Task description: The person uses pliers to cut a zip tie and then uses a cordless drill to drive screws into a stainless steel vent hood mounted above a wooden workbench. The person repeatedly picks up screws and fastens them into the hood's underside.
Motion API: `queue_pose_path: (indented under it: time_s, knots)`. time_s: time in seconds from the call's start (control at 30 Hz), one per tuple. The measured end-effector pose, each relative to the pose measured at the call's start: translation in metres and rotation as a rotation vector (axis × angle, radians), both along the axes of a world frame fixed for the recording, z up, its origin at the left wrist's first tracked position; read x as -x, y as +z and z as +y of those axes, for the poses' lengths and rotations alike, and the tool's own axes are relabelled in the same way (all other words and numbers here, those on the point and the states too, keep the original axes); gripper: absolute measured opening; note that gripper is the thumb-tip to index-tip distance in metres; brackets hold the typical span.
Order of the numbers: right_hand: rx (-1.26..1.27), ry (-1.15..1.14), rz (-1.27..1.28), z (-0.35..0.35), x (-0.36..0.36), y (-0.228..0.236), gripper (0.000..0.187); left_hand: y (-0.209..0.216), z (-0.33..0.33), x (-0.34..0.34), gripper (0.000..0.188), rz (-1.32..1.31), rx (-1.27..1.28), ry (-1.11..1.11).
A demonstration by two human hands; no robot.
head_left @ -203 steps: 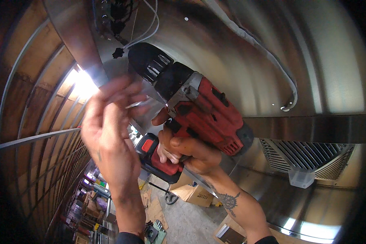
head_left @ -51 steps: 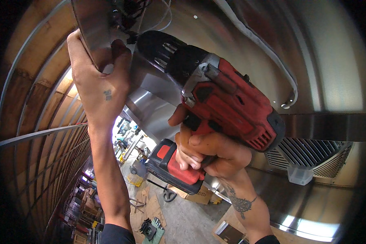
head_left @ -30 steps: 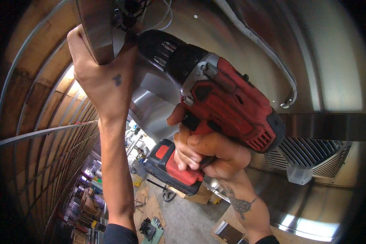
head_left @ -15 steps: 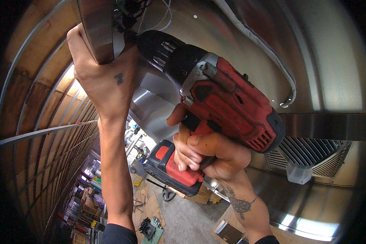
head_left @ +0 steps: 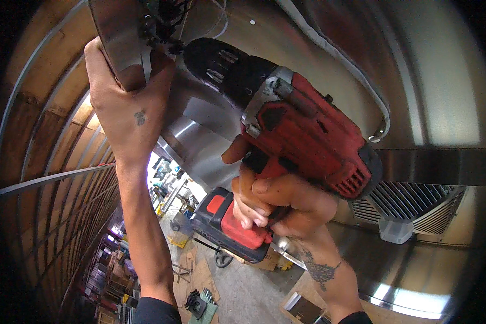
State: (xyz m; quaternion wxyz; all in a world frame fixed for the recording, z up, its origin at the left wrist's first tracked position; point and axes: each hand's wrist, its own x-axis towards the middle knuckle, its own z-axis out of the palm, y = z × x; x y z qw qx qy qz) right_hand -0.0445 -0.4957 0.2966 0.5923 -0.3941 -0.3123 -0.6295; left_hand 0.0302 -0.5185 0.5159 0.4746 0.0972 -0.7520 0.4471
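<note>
A red and black cordless drill [head_left: 313, 129] is in my right hand [head_left: 286, 200], whose fingers wrap round its handle above the battery pack [head_left: 232, 224]. The index finger lies by the trigger. The drill's black chuck [head_left: 213, 62] points up and left, close to dark fittings and wires [head_left: 167, 21] at the top. My left hand [head_left: 127, 108] grips a shiny metal strip [head_left: 121, 48] at the upper left, its lower end between thumb and fingers. Some left fingertips are hidden behind the strip. Whether the drill's tip touches anything I cannot tell.
Curved stainless sheet metal [head_left: 437, 81] fills the right side, with a grey cable [head_left: 351, 59] running down it. Below are slatted metal filters [head_left: 416, 205] and a clear plastic cup [head_left: 395, 231]. A ribbed wooden wall [head_left: 43, 124] stands left; cardboard [head_left: 202, 270] lies on the concrete floor [head_left: 243, 294].
My left hand and the metal strip have shifted a little left, and the strip's lower end sits slightly lower. The drill has barely moved in my right hand.
</note>
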Motion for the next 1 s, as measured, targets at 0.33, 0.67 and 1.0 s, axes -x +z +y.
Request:
queue_pose_path:
  time_s: [0.33, 0.67, 1.0]
  knots:
    - [-0.019, -0.038, 0.019, 0.009, 0.01, -0.002, 0.028, 0.0, 0.003, -0.006, 0.033, -0.045, -0.2, -0.072]
    - [0.018, -0.07, 0.062, 0.004, 0.003, -0.004, 0.024, -0.002, 0.0, 0.001, 0.037, 0.02, -0.032, 0.012]
    - [-0.115, -0.062, 0.132, 0.009, 0.001, -0.007, 0.046, -0.005, 0.006, 0.003, 0.036, -0.038, -0.153, -0.03]
